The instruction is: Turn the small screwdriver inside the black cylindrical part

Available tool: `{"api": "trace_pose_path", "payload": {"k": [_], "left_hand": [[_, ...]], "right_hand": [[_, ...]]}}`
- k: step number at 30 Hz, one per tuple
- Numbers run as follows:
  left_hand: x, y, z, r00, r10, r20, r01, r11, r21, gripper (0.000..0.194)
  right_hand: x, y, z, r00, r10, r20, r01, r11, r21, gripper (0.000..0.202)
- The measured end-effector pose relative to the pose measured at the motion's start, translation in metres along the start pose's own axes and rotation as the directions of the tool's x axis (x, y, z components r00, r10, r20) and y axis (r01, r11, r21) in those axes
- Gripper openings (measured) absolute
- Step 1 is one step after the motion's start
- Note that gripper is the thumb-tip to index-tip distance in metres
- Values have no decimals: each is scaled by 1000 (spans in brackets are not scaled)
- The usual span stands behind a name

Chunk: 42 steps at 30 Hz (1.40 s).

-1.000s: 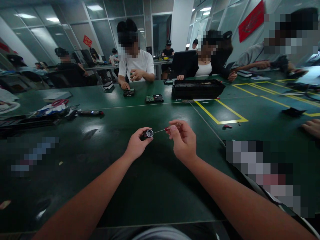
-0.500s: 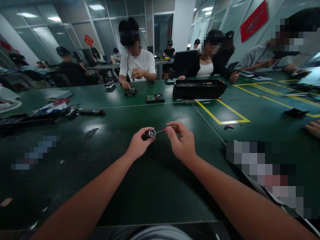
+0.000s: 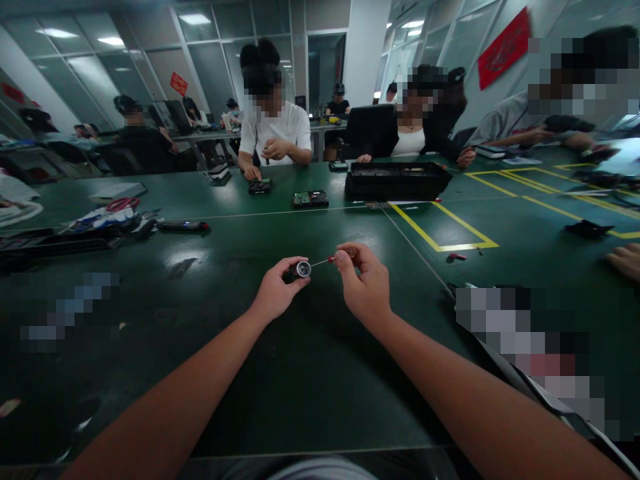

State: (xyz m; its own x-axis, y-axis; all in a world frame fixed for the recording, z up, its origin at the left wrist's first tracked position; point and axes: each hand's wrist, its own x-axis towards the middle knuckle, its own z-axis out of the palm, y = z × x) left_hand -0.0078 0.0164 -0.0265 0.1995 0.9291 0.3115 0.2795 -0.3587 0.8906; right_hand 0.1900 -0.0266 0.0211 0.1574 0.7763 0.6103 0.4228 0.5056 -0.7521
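Observation:
Above the green table (image 3: 300,373), my left hand (image 3: 278,288) is closed around a small dark round part with a silver ring at its open end (image 3: 303,269). What the part is cannot be made out. My right hand (image 3: 367,280) grips a screwdriver (image 3: 331,259) by its reddish, see-through handle, partly hidden by the fingers. Its thin metal shaft points left, and the tip meets the ringed end of the round part; how deep it sits inside is too small to tell.
Across the table stands a long black bin (image 3: 397,181), with a circuit-board device (image 3: 310,199) left of it. A dark pen-shaped tool (image 3: 183,226) lies at left, near a pile with red-handled scissors (image 3: 123,205). Yellow tape (image 3: 440,227) marks the right. Co-workers sit opposite.
My right hand has shifted its grip slightly on the screwdriver handle, and the handle has turned a little. The left hand holds the round part almost still.

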Motion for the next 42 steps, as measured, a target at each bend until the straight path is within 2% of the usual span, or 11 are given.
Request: {"api": "trace_pose_path", "payload": {"k": [3, 8, 10, 14, 18, 24, 27, 31, 34, 38, 42], "left_hand": [[0, -2, 0, 1000, -5, -9, 5, 1000, 6, 39], [1, -3, 1, 1000, -7, -14, 7, 1000, -14, 40], [1, -3, 1, 1000, -6, -6, 6, 1000, -5, 39], [2, -5, 0, 1000, -20, -7, 20, 999, -33, 40], [3, -8, 1, 999, -25, -24, 24, 999, -43, 41], [2, -3, 1, 999, 14, -29, -14, 1000, 2, 40], [2, -4, 1, 1000, 20, -24, -20, 1000, -10, 41], [3, -8, 0, 999, 8, -40, -9, 1000, -29, 41], [3, -9, 0, 1000, 3, -27, -3, 1000, -21, 42], [3, -8, 0, 999, 15, -36, -15, 1000, 0, 42], [3, -8, -1, 999, 5, -33, -4, 1000, 19, 41]], "right_hand": [[2, 0, -1, 1000, 5, 16, -4, 1000, -30, 19], [6, -1, -5, 1000, 24, 18, -21, 989, -146, 37], [7, -1, -5, 999, 15, 35, -9, 987, -160, 35], [7, 0, -6, 993, -33, 112, 45, 993, -107, 17], [7, 0, -7, 980, -82, 183, 100, 991, -88, 21], [8, -1, -8, 985, -15, 173, 49, 980, -192, 36], [9, 0, -7, 983, -10, 183, 45, 981, -190, 29], [9, -1, -8, 964, -29, 265, 71, 986, -150, 28], [10, -2, -9, 951, 19, 309, 39, 983, -182, 25], [12, -3, -8, 958, 73, 276, -2, 969, -247, 30], [9, -1, -7, 961, 80, 266, -43, 989, -141, 24]]}}
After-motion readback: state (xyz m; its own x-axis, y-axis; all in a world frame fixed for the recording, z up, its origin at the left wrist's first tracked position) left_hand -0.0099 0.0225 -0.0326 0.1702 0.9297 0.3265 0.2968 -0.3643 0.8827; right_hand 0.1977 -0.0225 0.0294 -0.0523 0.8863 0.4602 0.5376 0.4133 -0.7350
